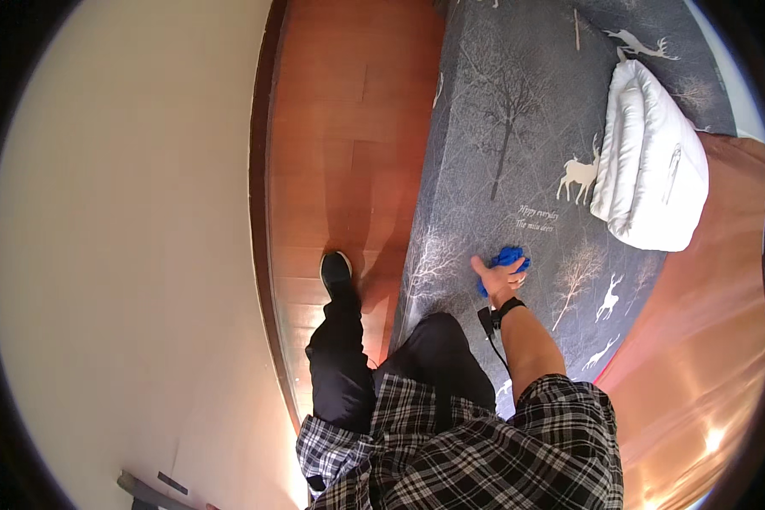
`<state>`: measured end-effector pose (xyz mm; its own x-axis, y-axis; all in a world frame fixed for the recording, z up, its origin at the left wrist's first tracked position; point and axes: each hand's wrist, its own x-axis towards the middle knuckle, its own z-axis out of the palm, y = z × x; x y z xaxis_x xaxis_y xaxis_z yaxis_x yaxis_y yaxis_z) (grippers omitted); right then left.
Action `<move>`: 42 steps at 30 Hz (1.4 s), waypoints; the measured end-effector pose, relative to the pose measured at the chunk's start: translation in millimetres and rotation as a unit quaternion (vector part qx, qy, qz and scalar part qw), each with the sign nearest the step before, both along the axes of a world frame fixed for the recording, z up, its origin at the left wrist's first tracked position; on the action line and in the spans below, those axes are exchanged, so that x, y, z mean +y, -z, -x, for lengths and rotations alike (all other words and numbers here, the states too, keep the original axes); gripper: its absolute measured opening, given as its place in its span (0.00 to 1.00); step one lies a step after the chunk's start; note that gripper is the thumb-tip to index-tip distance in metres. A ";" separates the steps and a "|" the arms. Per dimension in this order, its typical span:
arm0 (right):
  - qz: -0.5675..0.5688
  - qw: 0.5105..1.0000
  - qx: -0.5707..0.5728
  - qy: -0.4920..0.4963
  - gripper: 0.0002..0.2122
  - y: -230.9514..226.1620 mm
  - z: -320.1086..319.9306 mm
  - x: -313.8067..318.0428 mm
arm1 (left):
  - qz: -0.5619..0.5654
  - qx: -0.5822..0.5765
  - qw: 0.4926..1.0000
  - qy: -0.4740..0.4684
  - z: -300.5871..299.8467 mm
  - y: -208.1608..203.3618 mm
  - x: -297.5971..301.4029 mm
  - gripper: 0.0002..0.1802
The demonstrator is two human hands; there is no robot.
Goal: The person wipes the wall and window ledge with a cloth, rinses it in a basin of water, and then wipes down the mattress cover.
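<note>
My right hand presses a crumpled blue cloth against a grey fitted cover printed with trees and white deer. The thumb sticks out to the left, while the other fingers bend over the cloth, which shows above the hand and beside the palm. On that wrist is a black band with a small dark box and a cable hanging from it. My left hand is out of sight; only the plaid clothing on that side shows.
Farther right, a folded white quilt lies on the cover. Shiny copper-coloured fabric borders the right side. Reddish wooden floor runs between the cover and a pale wall. My shoe stands on the floor; one knee rests by the cover's edge.
</note>
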<state>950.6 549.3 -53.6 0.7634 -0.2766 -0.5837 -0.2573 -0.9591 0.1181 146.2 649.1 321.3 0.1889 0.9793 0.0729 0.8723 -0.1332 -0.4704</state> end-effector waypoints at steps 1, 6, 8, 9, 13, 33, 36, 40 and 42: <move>0.002 0.999 0.034 0.005 0.81 3.9 14.0 15.9 | -0.014 0.012 1.000 -0.008 7.1 -22.7 -10.0 0.34; 0.014 0.998 0.045 0.038 0.83 2.3 -2.1 16.0 | -0.049 -0.036 0.997 -0.039 6.8 -4.6 -9.8 0.31; 0.007 0.999 0.033 0.032 0.82 5.9 1.7 12.8 | -0.058 -0.043 0.996 -0.054 7.2 -11.5 -15.6 0.30; 0.001 0.999 0.021 0.029 0.82 9.2 1.1 12.8 | -0.062 -0.047 0.995 -0.062 7.1 -14.9 -18.6 0.30; 0.005 0.999 0.028 0.023 0.82 16.8 2.0 6.8 | -0.072 -0.064 0.992 -0.087 5.9 -26.0 -26.9 0.29; -0.036 0.999 0.018 0.018 0.83 29.6 8.7 5.2 | 0.041 0.057 0.996 -0.052 120.7 -57.3 -76.3 0.22; -0.041 0.999 0.002 0.027 0.85 25.9 -2.4 -4.6 | 0.022 -0.071 0.996 -0.049 108.9 -42.0 -66.2 0.27; -0.040 0.999 0.009 0.013 0.84 22.0 2.9 1.8 | -0.002 -0.130 0.988 -0.082 43.9 -29.2 -42.0 0.32; -0.038 0.999 -0.014 0.012 0.84 22.8 -1.3 -1.7 | -0.022 -0.168 0.981 -0.096 11.4 -19.3 -29.7 0.34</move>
<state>952.0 547.6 -76.4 0.7729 -0.2507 -0.5828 -0.2830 -0.9584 0.0369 134.8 619.4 340.6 -0.0407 0.9890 0.1419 0.9862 0.0626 -0.1535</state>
